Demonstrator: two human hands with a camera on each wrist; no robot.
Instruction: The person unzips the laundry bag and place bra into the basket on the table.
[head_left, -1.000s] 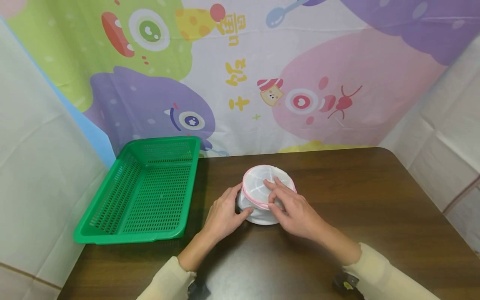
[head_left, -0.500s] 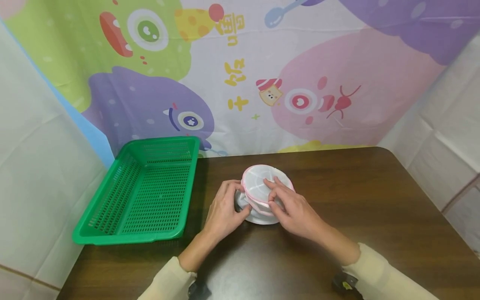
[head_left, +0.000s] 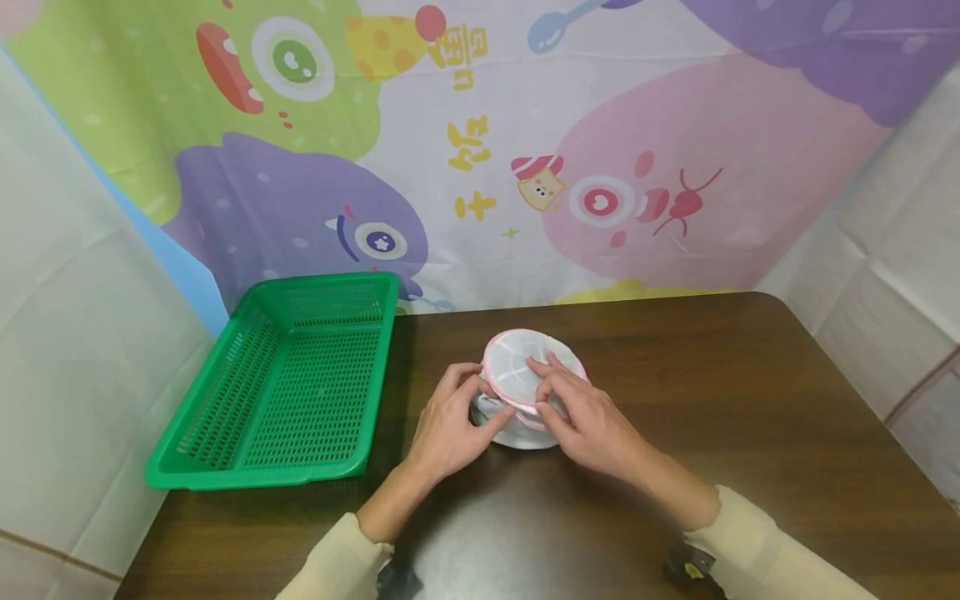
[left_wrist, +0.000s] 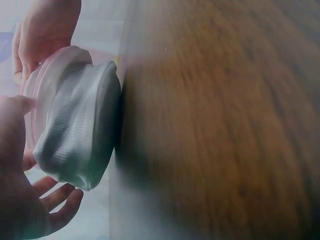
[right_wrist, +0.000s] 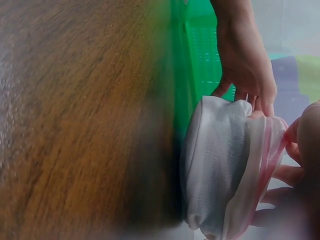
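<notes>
A round white mesh laundry bag (head_left: 517, 354) with pink trim stands on the table in front of me, its flat lid facing up. Its soft grey-white side wall (left_wrist: 75, 122) bulges and creases in the left wrist view. At the left edge of the lid my left hand (head_left: 450, 425) holds the rim between thumb and forefinger, the other fingers spread beside the wall. My right hand (head_left: 596, 425) pinches the pink edge at the front right with thumb and forefinger, while its other fingers lie over the lid. What sits inside the bag is hidden.
To the left, a green plastic basket (head_left: 385, 367) with slotted walls stands on the brown wooden table (head_left: 690, 367). A cartoon-printed cloth (head_left: 480, 250) hangs behind the table's far edge. Pale cloth walls (head_left: 892, 275) flank both sides.
My left hand's forefinger and thumb have shifted from the bag's side up to the lid's rim. The front left of the wall sags lower. My right hand keeps its pinch in place.
</notes>
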